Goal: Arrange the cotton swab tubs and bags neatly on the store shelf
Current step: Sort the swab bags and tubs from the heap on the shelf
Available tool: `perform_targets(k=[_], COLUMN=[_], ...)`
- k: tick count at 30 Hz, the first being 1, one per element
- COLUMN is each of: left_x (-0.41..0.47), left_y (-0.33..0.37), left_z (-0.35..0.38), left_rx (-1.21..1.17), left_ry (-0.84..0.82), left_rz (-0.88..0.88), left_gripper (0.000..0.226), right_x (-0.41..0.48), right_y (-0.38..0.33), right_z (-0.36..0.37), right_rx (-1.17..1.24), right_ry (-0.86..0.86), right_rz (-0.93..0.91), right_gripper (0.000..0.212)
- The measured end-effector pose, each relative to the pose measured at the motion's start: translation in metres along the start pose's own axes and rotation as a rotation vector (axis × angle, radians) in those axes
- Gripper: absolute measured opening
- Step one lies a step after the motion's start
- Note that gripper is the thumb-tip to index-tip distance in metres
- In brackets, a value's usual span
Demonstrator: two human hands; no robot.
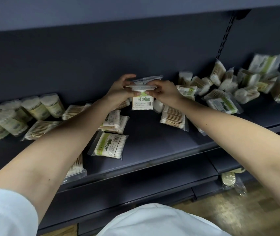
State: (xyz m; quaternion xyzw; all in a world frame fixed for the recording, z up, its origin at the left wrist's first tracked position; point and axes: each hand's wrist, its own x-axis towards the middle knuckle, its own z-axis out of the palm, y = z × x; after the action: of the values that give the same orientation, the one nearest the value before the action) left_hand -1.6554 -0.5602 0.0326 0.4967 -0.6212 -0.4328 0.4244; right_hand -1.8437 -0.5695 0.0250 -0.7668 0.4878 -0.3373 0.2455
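Dark store shelf (153,147): left hand (118,90) and right hand (165,92) both pinch a stacked tub and bag (142,97) near its back edge; stack may slip apart.

A shop: dark slotted retail shelving (153,142) stocked with many identical barcoded cotton swab packs (109,144).

Left arm: is reaching bare from the near left toward the far centre, forearm stretched out.
Left hand (120,90): is pinching the top left edge of a bag of cotton swabs (142,103), thumb in front, fingers (126,77) arching over behind.
Right arm: is stretching bare from the near right toward the far centre.
Right hand (165,92): is gripping the bag's top right edge, fingers curled.
Both hands: are holding the bag between them, close together.
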Motion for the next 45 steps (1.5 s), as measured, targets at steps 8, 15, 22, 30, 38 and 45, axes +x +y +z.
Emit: perform_targets(k=[8, 15, 22, 30, 38, 45], left_x=[0.001, -0.013, -0.019, -0.019, -0.026, -0.036], left_y=[-0.012, -0.023, -0.035, -0.042, -0.019, -0.028], left_z=[-0.023, -0.04, -0.053, -0.054, -0.075, -0.078], left_rx=[0.326, 0.642, 0.615, 0.601, 0.71, 0.852], left_ry=[0.097, 0.022, 0.036, 0.051, -0.227, -0.396], left_rz=[-0.004, -0.133, -0.149, -0.149, -0.029, -0.179], left_gripper=[0.06, 0.059, 0.059, 0.053, 0.05, 0.07], right_x=[0.031, 0.035, 0.039, 0.04, 0.033, 0.031], right_y=[0.003, 0.007, 0.004, -0.001, -0.005, -0.009], right_z=[-0.004, 0.034, 0.038, 0.049, 0.045, 0.059], right_rx=[-0.223, -0.285, -0.331, -0.342, -0.506, -0.318], right_ry=[0.094, 0.001, 0.028, 0.063, 0.128, 0.194], right_rz=[0.02, 0.081, 0.056, 0.035, -0.157, -0.327], right_gripper=[0.03, 0.039, 0.032, 0.027, 0.04, 0.029])
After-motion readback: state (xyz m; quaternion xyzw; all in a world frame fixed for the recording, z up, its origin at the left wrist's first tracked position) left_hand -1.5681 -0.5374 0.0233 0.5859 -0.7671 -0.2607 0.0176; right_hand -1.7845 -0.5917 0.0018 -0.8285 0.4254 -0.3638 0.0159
